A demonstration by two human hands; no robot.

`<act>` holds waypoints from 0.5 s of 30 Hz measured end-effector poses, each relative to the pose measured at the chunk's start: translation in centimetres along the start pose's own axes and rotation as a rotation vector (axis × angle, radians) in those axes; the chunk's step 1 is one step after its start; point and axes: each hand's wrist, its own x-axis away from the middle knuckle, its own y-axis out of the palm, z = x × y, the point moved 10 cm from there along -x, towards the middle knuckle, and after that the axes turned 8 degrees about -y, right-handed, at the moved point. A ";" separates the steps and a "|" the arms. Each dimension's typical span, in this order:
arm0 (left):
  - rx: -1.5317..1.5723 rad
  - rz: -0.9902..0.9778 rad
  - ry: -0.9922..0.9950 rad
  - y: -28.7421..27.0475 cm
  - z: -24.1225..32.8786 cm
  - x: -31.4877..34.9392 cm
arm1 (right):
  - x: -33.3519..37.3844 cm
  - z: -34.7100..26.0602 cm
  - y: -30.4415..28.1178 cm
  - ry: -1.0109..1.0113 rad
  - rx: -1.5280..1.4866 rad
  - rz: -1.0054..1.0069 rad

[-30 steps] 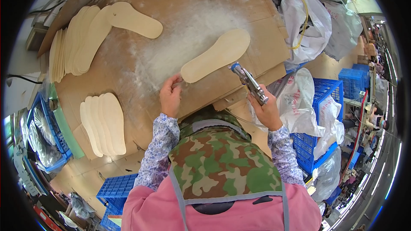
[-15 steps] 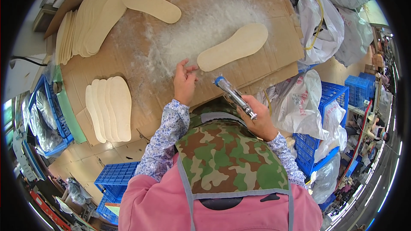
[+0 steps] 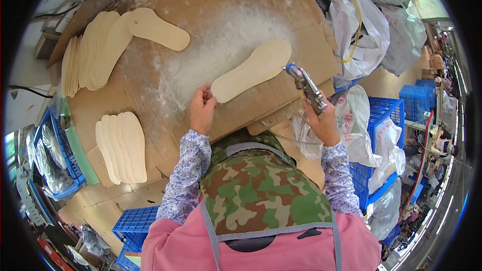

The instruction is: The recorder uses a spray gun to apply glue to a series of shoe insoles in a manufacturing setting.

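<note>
Insole [image 3: 253, 70], pale and foot-shaped, lay flat and by itself near the long near edge of the cardboard [image 3: 165, 135]. Closest to the camera was the wearer's camouflage apron [image 3: 271, 190]. Just beyond it, four overlapped insoles [image 3: 121, 148] lay by the near left corner. The left hand [image 3: 202, 113] was half curled at the narrow end of the lone insole; in so wide a view I could not tell whether its fingertips pinched the rim or merely rested against it. The right hand [image 3: 323, 122], out past the near edge, was closed around a metal gun [image 3: 309, 86] whose blue tip [image 3: 289, 66] was just beside the broad end. Doing this well called, I judged, for a light hold at the narrow rim only, fingers out of the tip's line, the tip clear of the surface and the wrist steady. Past the insole, whitish fuzz [image 3: 196, 70] dusted the middle of the cardboard, and a fanned stack of insoles [image 3: 95, 50] lay toward the far left corner
</note>
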 end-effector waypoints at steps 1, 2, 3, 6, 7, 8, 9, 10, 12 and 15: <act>-0.010 0.000 0.018 0.3 0.2 -0.2 | -0.3 0.2 -0.5 -0.007 0.013 0.013; -0.017 -0.001 0.035 0.7 0.5 -0.4 | -0.6 0.4 -1.0 -0.013 0.030 0.026; -0.017 -0.001 0.036 0.9 0.6 -0.5 | -0.7 1.1 -1.4 -0.006 0.041 0.042; -0.013 0.042 0.059 0.8 2.0 0.1 | -0.4 3.2 -1.7 0.027 0.010 0.078; 0.024 0.056 0.049 0.7 2.5 0.6 | -0.1 3.5 -1.7 0.035 0.001 0.091; 0.067 0.085 0.038 0.0 2.6 1.1 | 0.0 3.3 -1.3 0.022 -0.020 0.066; 0.066 0.127 0.032 -0.9 2.5 1.5 | 0.3 3.4 -0.7 0.051 -0.035 0.013; 0.168 0.082 0.071 -1.1 2.8 2.0 | 0.7 3.3 -0.1 0.077 -0.054 -0.046; 0.259 0.118 0.118 -3.3 3.3 3.5 | 1.7 2.1 0.6 -0.001 -0.038 -0.143; 0.535 0.062 0.214 -6.8 4.8 7.3 | 3.4 1.6 1.1 0.214 -0.220 -0.097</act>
